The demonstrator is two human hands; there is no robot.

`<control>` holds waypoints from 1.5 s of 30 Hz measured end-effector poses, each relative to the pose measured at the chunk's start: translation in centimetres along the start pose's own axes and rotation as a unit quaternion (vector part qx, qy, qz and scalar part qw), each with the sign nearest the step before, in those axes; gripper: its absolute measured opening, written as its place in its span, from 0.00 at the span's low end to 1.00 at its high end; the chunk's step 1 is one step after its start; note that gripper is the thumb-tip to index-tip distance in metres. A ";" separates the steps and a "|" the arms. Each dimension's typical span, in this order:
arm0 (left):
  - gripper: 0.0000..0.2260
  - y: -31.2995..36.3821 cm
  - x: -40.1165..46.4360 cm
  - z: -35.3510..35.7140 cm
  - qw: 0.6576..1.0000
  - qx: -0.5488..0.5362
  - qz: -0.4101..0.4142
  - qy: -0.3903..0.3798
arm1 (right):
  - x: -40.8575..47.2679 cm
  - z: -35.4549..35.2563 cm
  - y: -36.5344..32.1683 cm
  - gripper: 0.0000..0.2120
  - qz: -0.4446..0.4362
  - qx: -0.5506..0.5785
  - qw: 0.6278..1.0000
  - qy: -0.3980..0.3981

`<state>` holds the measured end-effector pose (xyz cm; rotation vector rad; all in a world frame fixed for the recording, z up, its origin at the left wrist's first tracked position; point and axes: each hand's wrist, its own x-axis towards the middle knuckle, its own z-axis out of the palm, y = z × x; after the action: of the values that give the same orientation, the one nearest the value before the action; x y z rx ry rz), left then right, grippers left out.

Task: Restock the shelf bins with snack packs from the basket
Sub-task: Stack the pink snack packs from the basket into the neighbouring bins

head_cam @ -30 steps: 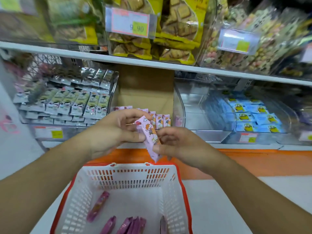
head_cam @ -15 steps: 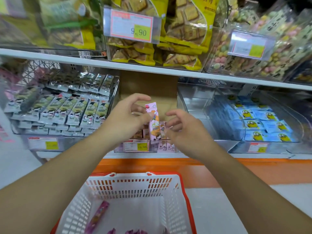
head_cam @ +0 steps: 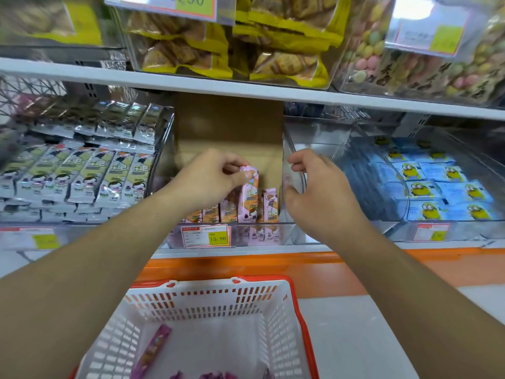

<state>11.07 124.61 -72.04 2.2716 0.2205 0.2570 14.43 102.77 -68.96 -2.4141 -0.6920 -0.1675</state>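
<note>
My left hand [head_cam: 216, 177] pinches the top of a pink snack pack [head_cam: 248, 196] that stands upright in the clear middle shelf bin [head_cam: 289, 233], in a row with several other pink packs [head_cam: 270, 205]. My right hand [head_cam: 314, 192] hovers just right of that row, by the bin's clear right wall, fingers loosely curled and holding nothing. Below, the white basket with a red rim [head_cam: 213, 299] holds a purple snack pack [head_cam: 153, 351] lying on its floor, and more purple packs [head_cam: 216, 375] show at the frame's bottom edge.
The left bin holds green-and-silver packs [head_cam: 82, 176]; the right bin holds blue packs with yellow characters [head_cam: 437, 187]. A brown cardboard back [head_cam: 229, 127] fills the middle bin's rear. A price tag [head_cam: 205, 236] marks its front. The upper shelf [head_cam: 246, 88] carries yellow biscuit bags.
Both hands moved forward from above the basket into the middle bin. The pink pack went from held in the air to standing in the row, and my right hand let go of it.
</note>
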 end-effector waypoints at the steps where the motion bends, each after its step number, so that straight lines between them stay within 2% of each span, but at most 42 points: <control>1: 0.08 -0.4 0.0 0.2 1.000 0.024 0.000 -0.008 | 0.0 0.1 0.0 0.22 -0.001 -0.001 1.000 0.001; 7: 0.13 -2.2 -0.3 1.2 0.980 0.193 0.045 -0.010 | -0.2 0.1 0.0 0.22 -0.005 -0.002 1.000 0.002; 13: 0.15 -1.3 -0.7 1.0 0.965 0.259 0.039 -0.013 | -0.6 0.0 0.1 0.21 -0.014 -0.020 1.000 0.002; 21: 0.17 -0.4 -2.2 0.7 0.976 0.209 0.048 0.021 | -1.9 -1.4 -0.4 0.22 -0.013 -0.003 1.000 -0.015; 25: 0.13 2.0 -5.0 0.5 0.982 0.097 0.131 0.097 | -3.6 -2.0 0.1 0.14 -0.040 0.028 0.999 0.016; 27: 0.12 3.4 -7.2 1.2 0.981 0.055 0.157 0.102 | -5.1 -1.6 1.1 0.10 -0.055 0.039 0.997 0.031; 30: 0.10 3.9 -10.5 3.6 0.979 0.056 0.192 0.038 | -7.9 0.5 3.6 0.09 -0.051 0.036 0.998 0.029; 33: 0.10 1.6 -13.3 7.5 0.972 0.103 0.204 -0.058 | -11.2 3.7 6.5 0.12 -0.004 -0.001 1.000 -0.003; 35: 0.08 -0.9 -15.1 10.5 0.974 0.115 0.157 -0.116 | -13.5 5.9 8.3 0.17 0.030 -0.012 0.998 -0.059; 37: 0.07 -3.7 -17.1 13.3 0.979 0.110 0.071 -0.154 | -15.5 7.9 9.9 0.22 0.072 -0.006 0.990 -0.121; 40: 0.10 -7.8 -20.1 17.1 0.971 0.119 -0.028 -0.206 | -18.1 10.4 11.9 0.32 0.138 0.006 0.974 -0.181; 43: 0.13 -10.4 -22.2 19.9 0.949 0.122 -0.088 -0.277 | -20.2 12.7 13.0 0.44 0.181 0.035 0.955 -0.234; 45: 0.13 -11.3 -22.9 21.4 0.937 0.129 -0.104 -0.306 | -21.0 13.6 13.1 0.49 0.191 0.043 0.953 -0.229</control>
<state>-6.41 110.99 -96.94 2.4377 0.1691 -0.6219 2.57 92.81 -92.56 -2.4658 -0.3957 0.5851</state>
